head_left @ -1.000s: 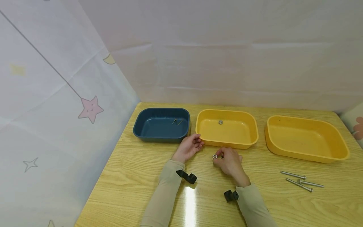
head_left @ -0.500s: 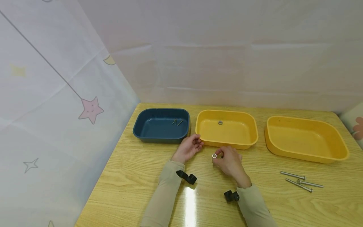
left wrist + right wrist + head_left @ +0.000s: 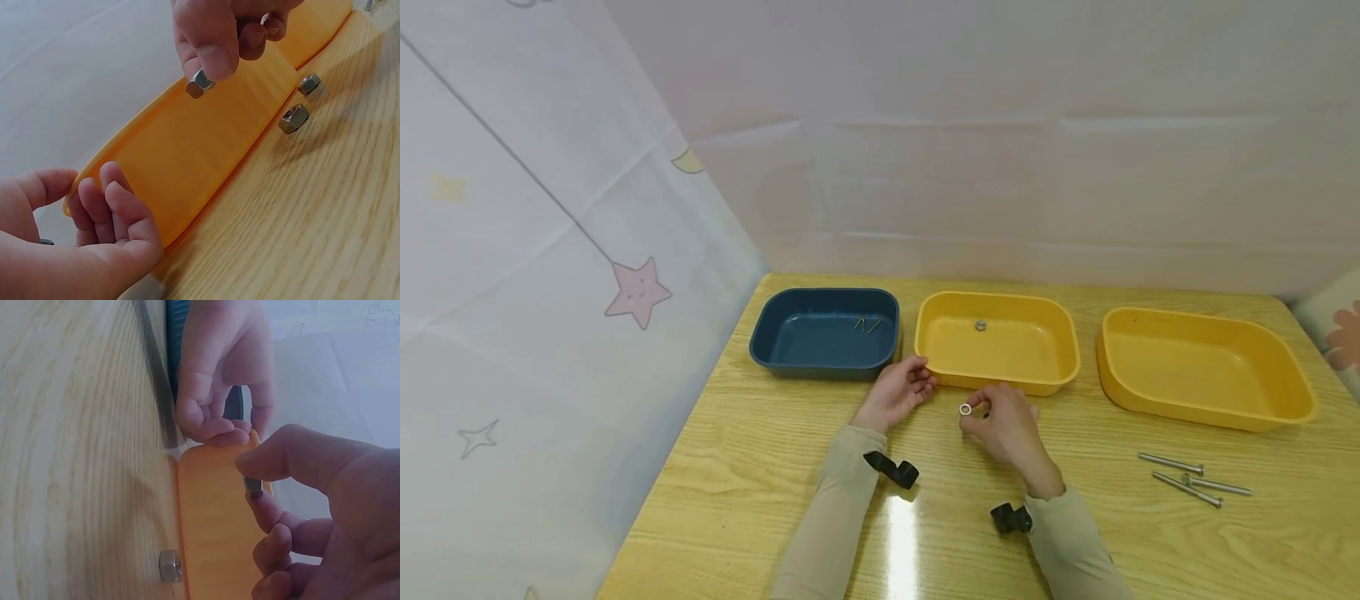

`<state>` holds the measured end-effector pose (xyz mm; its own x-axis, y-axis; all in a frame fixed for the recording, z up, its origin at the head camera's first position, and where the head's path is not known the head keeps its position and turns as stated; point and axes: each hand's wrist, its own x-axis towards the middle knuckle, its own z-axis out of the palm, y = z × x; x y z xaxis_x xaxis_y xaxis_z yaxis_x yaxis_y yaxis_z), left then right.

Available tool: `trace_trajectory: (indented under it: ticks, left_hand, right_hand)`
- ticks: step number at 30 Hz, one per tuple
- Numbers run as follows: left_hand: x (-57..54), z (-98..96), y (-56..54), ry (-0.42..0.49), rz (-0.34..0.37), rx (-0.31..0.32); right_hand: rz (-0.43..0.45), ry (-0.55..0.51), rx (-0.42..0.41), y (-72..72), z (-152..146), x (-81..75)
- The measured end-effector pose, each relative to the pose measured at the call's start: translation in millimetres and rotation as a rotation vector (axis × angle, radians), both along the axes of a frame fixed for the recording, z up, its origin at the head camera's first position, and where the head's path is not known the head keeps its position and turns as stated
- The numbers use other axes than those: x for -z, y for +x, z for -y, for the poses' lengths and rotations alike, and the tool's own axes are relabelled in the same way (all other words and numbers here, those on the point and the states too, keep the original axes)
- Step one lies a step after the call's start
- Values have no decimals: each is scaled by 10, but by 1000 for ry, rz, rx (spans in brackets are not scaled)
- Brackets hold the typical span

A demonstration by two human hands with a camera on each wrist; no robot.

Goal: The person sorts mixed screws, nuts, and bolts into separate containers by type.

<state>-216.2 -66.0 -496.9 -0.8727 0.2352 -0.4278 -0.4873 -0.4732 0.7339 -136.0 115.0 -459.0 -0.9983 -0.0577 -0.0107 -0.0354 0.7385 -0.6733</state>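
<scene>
My left hand (image 3: 896, 395) holds the near left corner of the middle yellow bin (image 3: 1036, 387). In the left wrist view its thumb and fingers pinch the rim, with the other fingers curled against the outer wall. Between thumb and index finger, my right hand (image 3: 1006, 425) pinches a small steel hex nut (image 3: 966, 410) just in front of that bin, its hole visible from above. Another nut (image 3: 981, 325) lies inside the bin. Two loose nuts, a nearer one (image 3: 294, 119) and a farther one (image 3: 309, 83), rest on the table beside the bin, mostly hidden by my right hand in the head view.
At left stands a dark blue bin (image 3: 820, 369) with several thin brass-coloured pins (image 3: 874, 327). A second yellow bin (image 3: 1210, 411) is at right. Long steel bolts (image 3: 1187, 489) lie on the wooden table (image 3: 730, 483) in front of it. Patterned cloth hangs behind and left.
My right hand has lifted the nut slightly, toward the bin, and the nut's ring now faces up more. The left hand keeps its place at the rim.
</scene>
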Motion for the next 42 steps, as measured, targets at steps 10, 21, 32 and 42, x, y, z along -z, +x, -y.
trace_trajectory:
  ticks: [10, 21, 32, 42]
  left_hand:
    - [-15, 11, 4, 8, 0, 9]
    - [4, 8, 5, 9, -11, 15]
    - [-19, 4, 19, 19, 7, 10]
    - [-12, 4, 14, 12, 7, 12]
  right_hand:
    - [1, -37, 16, -29, 2, -50]
    - [-68, -51, 22, -124, 41, -206]
    - [-130, -99, 45, -209, 49, -215]
    - [-218, -150, 76, -279, 91, -99]
